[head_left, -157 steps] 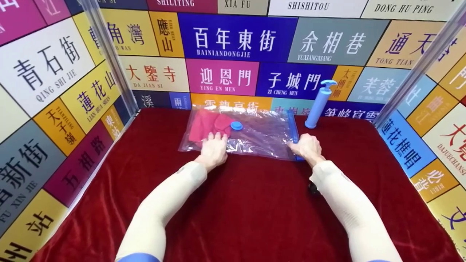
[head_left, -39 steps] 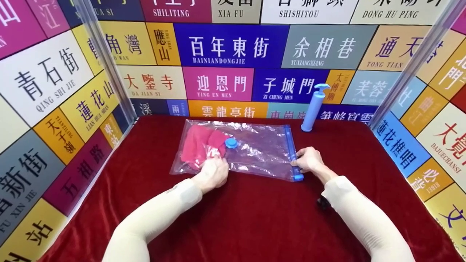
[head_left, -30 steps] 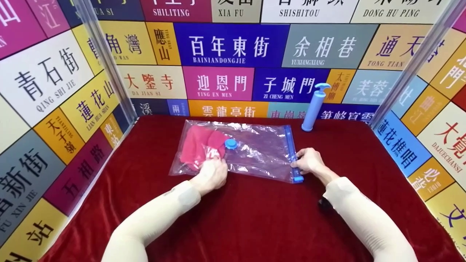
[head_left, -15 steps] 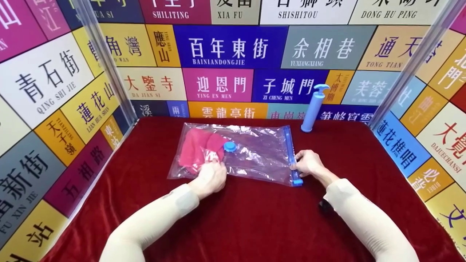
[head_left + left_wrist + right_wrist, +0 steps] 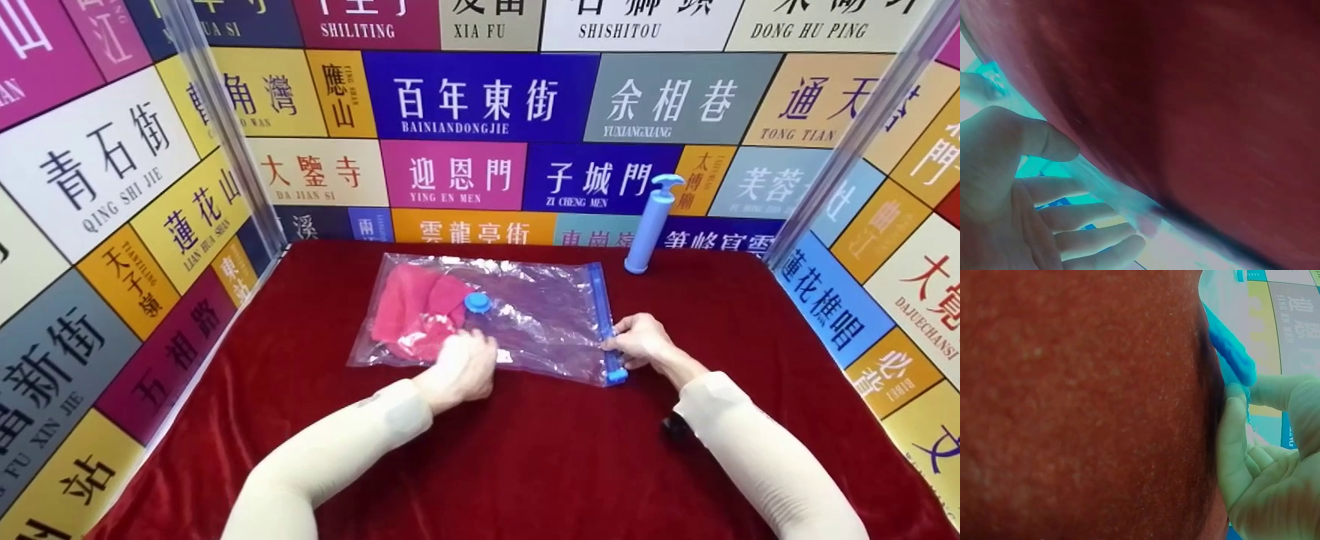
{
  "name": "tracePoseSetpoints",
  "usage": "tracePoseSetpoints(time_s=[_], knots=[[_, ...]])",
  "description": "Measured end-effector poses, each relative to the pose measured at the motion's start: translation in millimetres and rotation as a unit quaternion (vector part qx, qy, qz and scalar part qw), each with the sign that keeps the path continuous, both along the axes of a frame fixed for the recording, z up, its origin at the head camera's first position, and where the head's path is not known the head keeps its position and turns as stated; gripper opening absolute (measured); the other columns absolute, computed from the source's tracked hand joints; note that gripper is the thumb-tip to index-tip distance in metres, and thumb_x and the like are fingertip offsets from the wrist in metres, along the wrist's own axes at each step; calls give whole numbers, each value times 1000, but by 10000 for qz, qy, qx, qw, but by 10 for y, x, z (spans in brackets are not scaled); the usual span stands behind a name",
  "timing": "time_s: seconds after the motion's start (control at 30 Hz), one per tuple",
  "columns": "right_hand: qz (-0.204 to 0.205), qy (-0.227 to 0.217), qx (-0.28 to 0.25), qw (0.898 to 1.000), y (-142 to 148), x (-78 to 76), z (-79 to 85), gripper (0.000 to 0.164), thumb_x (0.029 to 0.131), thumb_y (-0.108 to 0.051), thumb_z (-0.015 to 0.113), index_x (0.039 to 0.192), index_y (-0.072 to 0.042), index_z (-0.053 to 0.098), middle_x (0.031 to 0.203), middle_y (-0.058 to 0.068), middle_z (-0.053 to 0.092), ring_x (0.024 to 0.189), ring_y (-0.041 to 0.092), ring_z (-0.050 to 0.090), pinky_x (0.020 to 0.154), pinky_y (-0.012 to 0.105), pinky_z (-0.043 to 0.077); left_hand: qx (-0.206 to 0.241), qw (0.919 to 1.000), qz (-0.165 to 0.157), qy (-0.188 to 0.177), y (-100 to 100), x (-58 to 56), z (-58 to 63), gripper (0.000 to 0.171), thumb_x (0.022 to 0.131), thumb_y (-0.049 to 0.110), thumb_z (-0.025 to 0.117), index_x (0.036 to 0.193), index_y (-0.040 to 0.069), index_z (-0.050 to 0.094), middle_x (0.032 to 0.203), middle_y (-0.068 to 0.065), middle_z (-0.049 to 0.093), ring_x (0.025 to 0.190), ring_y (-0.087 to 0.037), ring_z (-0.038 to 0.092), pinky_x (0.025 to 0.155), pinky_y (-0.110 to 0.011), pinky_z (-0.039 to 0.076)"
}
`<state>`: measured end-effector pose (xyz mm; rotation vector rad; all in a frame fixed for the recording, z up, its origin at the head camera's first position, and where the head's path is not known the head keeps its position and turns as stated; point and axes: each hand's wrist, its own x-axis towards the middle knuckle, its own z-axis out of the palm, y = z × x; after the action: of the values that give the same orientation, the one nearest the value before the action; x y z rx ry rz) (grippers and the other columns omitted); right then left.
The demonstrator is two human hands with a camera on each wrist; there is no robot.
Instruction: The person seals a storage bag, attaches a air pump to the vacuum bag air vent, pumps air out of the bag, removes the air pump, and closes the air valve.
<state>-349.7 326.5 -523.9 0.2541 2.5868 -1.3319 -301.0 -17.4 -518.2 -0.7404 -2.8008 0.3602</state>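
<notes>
A clear vacuum storage bag lies flat, with a folded pink cloth at its left end. A round blue valve cap sits near the cloth. Along the bag's right side runs a blue zip strip, with a blue slider at its near end. My right hand pinches that strip just above the slider; the right wrist view shows thumb and finger at the edge. My left hand is over the bag's near edge, right of the cloth, its fingers loosely extended in the left wrist view.
A blue hand pump stands upright behind the bag's right end. Dark red velvet covers the table. Walls of coloured sign panels enclose the back and sides, with clear corner posts.
My left hand has left the near edge of the cloth and shifted right along the bag. My right hand keeps its pinch on the strip. Earlier, the bag was drawn nearer.
</notes>
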Motion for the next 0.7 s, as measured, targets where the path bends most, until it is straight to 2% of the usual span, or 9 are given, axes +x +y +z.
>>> tracePoseSetpoints(time_s=[0.2,0.53,0.7], knots=[[55,-167,-265,9995,1,32,6,34,86,-13,86,107,0,63,80,5,68,55,13,66,53,30,61,271,9973,-636,237,248,20,-15,40,82,34,76,109,6,70,93,-12,71,77,-30,67,57,-43,57],[-66,-368,-883,9954,14,67,56,31,90,-11,82,109,-1,60,72,3,64,55,12,63,51,27,59,720,9901,-1203,-19,552,-6,-4,26,84,32,74,100,11,71,89,-7,72,76,-30,70,58,-44,57],[-132,-400,-1348,9900,22,68,64,28,89,-8,81,105,-3,58,70,2,63,56,11,62,51,26,58,833,9864,-1417,67,690,2,1,17,84,29,74,93,15,70,81,-2,72,71,-26,71,54,-42,57]])
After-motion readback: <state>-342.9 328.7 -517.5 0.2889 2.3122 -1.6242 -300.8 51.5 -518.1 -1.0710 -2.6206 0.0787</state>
